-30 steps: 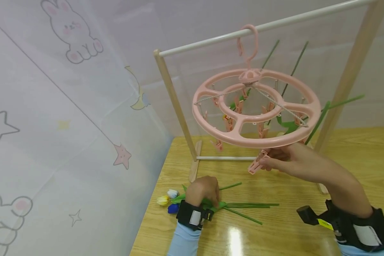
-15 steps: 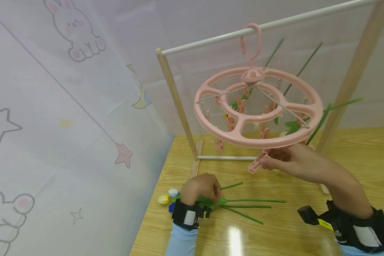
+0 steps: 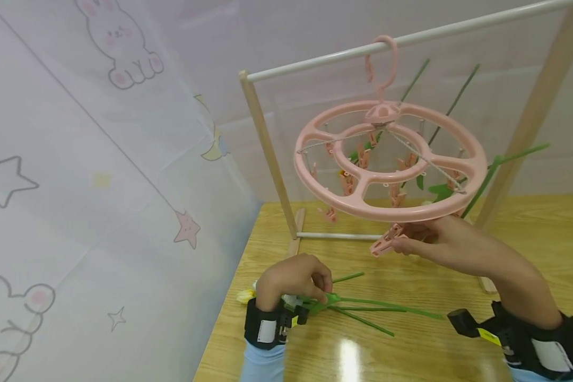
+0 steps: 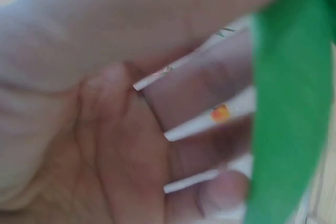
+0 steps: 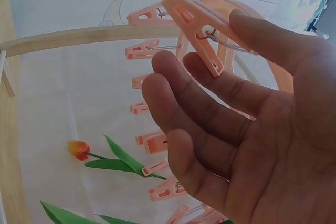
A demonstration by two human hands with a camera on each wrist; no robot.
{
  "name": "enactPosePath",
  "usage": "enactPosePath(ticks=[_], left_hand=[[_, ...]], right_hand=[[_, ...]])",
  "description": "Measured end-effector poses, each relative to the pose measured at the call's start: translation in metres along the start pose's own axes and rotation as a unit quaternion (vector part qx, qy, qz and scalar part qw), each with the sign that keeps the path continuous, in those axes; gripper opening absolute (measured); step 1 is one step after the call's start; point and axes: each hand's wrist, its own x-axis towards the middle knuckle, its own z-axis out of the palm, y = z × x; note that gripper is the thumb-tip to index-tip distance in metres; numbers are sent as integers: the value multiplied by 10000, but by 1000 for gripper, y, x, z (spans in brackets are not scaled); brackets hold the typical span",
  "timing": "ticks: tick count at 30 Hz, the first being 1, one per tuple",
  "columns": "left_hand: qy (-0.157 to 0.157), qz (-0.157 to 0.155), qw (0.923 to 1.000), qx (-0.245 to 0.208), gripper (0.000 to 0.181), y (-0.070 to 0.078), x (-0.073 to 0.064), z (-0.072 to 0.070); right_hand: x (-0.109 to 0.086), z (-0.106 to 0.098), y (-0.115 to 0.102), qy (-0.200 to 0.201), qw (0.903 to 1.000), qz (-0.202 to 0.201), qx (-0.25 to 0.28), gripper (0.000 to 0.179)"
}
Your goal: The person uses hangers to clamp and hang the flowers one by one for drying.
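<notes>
Left hand [image 3: 297,277], seven o'clock from clip hanger [image 3: 391,214], pinched tulip [image 3: 329,302]; right hand [image 3: 446,241], five o'clock, pinched clothespin [image 3: 384,242]; even squeezing appeared advisable.

A person, left hand [image 3: 293,276] and right hand [image 3: 451,241] bare, wears light blue sleeves [image 3: 263,366], met at the wrists by wide black straps [image 3: 254,323]. Each strap bears a white rectangular patch [image 3: 267,331] and a small black block [image 3: 463,322], with a yellow label [image 3: 489,336] beside it.
</notes>
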Motion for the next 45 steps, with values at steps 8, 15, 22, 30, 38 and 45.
enactPosePath(ticks=[8, 15, 22, 30, 38, 45], left_hand=[[649, 1530, 9858, -250, 9, 9, 6, -5], [1733, 2094, 9623, 71, 13, 19, 15, -5], [2494, 2210, 9428, -103, 14, 22, 22, -2], [2917, 2142, 9313, -418, 14, 27, 24, -2], [3151, 2122, 9243, -362, 17, 24, 25, -1], [3253, 2354, 9156, -207, 17, 29, 30, 0]], right_hand=[[-1, -1, 1, 102, 9997, -23, -199, 30], [-1, -1, 5, 163, 9994, -208, -237, 35], [-4, -1, 6, 588, 9959, -350, -596, 37], [-3, 2, 2, 1171, 9853, 3, -1247, 30], [-4, -1, 0, 938, 9889, 63, -1153, 26], [-3, -2, 1, 958, 9891, -350, -1064, 27]])
